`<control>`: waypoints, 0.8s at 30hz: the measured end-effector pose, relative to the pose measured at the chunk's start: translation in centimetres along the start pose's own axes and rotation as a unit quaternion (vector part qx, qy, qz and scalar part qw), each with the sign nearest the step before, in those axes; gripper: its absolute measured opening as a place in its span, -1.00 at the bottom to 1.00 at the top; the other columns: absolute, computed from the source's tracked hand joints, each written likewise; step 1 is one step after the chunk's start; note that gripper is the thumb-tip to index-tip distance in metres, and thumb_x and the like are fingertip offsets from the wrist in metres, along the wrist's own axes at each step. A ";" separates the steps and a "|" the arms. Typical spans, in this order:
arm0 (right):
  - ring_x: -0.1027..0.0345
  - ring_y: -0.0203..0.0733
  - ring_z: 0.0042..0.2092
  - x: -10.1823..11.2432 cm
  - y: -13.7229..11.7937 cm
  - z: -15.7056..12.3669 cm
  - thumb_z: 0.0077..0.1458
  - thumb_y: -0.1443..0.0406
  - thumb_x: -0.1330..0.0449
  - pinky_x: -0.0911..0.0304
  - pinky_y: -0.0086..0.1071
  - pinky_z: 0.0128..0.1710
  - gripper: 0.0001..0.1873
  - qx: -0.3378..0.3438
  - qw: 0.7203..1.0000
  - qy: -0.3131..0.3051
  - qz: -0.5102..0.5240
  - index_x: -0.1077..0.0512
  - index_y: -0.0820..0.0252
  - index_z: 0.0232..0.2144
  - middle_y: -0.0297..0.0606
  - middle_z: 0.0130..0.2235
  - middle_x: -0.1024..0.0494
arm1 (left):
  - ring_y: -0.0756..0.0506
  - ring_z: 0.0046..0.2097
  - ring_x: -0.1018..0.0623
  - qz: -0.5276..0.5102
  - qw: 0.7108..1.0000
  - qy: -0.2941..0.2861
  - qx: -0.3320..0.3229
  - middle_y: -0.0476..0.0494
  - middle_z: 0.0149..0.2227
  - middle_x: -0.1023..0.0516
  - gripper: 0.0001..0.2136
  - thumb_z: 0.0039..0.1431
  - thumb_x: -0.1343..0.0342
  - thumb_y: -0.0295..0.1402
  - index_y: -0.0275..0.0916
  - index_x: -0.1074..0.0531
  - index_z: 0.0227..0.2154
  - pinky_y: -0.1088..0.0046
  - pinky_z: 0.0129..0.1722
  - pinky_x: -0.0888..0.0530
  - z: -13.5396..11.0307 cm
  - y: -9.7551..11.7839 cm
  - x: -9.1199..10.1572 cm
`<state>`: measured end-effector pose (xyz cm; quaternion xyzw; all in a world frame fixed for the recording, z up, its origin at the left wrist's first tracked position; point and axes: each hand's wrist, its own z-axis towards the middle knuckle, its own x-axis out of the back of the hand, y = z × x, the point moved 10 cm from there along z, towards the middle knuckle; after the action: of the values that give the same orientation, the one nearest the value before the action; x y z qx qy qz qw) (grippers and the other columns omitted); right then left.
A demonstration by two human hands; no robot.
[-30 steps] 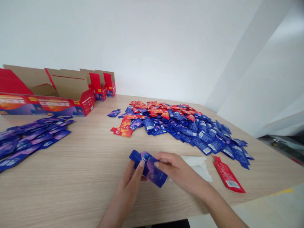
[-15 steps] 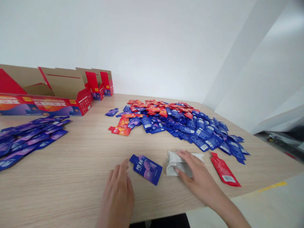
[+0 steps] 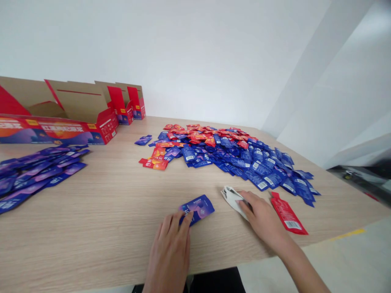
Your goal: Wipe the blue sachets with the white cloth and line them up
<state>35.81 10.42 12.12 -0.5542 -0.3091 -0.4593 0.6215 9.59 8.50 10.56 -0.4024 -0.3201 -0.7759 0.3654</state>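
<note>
A blue-purple sachet (image 3: 199,206) lies on the wooden table (image 3: 116,203) near its front edge. My left hand (image 3: 172,248) rests flat beside it, fingertips touching its left end, fingers stretched out. To the right, my right hand (image 3: 261,217) is closed on a folded white cloth (image 3: 231,196), gripping it against the table. A single red sachet (image 3: 287,213) lies just right of that hand.
A big heap of blue and red sachets (image 3: 232,156) covers the table's middle and right. A row of blue-purple sachets (image 3: 36,173) lies at the left. Open red cardboard boxes (image 3: 76,118) stand at the back left by the white wall.
Both hands held the blue sachet a second ago, then set it down. My left hand now touches its end and has turned it; my right hand gathered the white cloth.
</note>
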 end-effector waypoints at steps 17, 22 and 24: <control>-0.42 0.00 0.19 -6.8 -14.8 -2.5 0.31 0.46 -0.07 -0.31 -0.03 0.25 -0.61 0.197 0.970 0.009 0.139 -0.52 0.06 0.07 -0.17 0.12 -0.59 | -0.26 0.22 -0.48 0.167 0.972 0.037 -0.158 -0.34 0.18 -0.53 -0.48 0.13 0.01 -0.43 -0.43 -0.38 0.18 0.22 0.20 -0.47 -4.2 2.6 -3.4; -0.47 -0.01 0.17 -4.9 -7.2 0.0 0.34 0.38 -0.03 -0.32 -0.04 0.24 -0.62 0.107 0.990 0.019 0.091 -0.51 0.10 0.08 -0.14 0.12 -0.60 | -0.27 0.35 -0.34 0.173 0.972 0.056 -0.147 -0.39 0.35 -0.33 -0.39 0.11 0.02 -0.47 -0.50 -0.26 0.27 0.24 0.25 -0.43 -3.8 3.0 -2.5; -0.54 0.05 0.07 -3.3 -4.4 0.7 0.35 0.36 0.01 -0.39 -0.01 0.15 -0.63 0.032 0.997 0.039 0.061 -0.52 0.17 0.05 -0.08 0.04 -0.64 | -0.27 0.36 -0.32 0.178 0.972 0.062 -0.144 -0.39 0.35 -0.32 -0.36 0.09 0.02 -0.49 -0.53 -0.23 0.29 0.25 0.25 -0.43 -3.8 3.0 -2.5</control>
<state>30.62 12.06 11.07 -0.5333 -0.2645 -0.4320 0.6775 11.63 4.72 7.25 -0.4521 -0.1051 -0.7601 0.4548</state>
